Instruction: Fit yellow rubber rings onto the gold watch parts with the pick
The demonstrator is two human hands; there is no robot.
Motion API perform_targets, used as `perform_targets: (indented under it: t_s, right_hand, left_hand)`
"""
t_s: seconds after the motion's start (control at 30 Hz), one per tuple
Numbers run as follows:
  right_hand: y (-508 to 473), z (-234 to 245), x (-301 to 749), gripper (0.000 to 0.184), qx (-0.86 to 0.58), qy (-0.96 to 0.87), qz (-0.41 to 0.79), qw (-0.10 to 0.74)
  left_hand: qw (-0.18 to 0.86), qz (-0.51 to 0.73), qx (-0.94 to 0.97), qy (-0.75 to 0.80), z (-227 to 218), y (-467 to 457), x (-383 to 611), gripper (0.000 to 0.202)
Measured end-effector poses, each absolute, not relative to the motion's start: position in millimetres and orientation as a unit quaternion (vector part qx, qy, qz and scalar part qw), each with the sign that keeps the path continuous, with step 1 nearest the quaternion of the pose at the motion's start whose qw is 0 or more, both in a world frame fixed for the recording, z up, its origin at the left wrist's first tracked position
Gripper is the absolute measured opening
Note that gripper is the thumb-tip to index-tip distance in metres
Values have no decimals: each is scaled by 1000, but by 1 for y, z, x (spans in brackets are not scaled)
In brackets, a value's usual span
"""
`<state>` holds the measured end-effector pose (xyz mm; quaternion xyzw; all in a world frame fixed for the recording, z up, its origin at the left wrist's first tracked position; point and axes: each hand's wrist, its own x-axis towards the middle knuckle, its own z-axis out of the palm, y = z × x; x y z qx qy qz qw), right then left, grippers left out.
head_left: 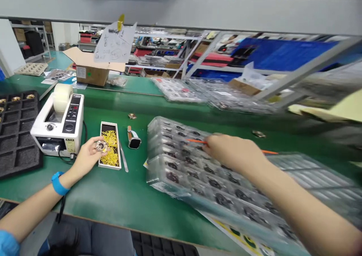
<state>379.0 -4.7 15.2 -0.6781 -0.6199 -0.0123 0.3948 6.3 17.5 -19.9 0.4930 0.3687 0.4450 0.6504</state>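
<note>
My left hand (89,154) is closed round a small round metal part (101,146), held just left of a narrow white box (110,162) full of yellow rubber rings. A blue band sits on that wrist. My right hand (232,150) reaches over a stack of clear plastic trays (181,161) holding small dark parts. It pinches a thin orange stick (196,140) whose tip points left over the tray cells. The right hand is blurred by motion.
A white tape dispenser (58,124) stands at left beside a black foam tray (17,135). Tweezers (123,159) and a smartwatch (134,139) lie right of the ring box. More clear trays (311,176), a cardboard box (92,73) and shelving stand around and behind.
</note>
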Motion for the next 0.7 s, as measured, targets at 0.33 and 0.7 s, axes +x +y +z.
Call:
perform_targets:
  t_s: [0.33, 0.7]
  right_hand:
    - [-3, -7, 193, 27, -485, -671, 287, 482]
    - [-10, -24, 174, 16, -503, -572, 357, 541]
  left_hand:
    - [714, 409, 483, 299, -25, 13, 9, 43]
    - [691, 381, 527, 316, -17, 6, 9, 47]
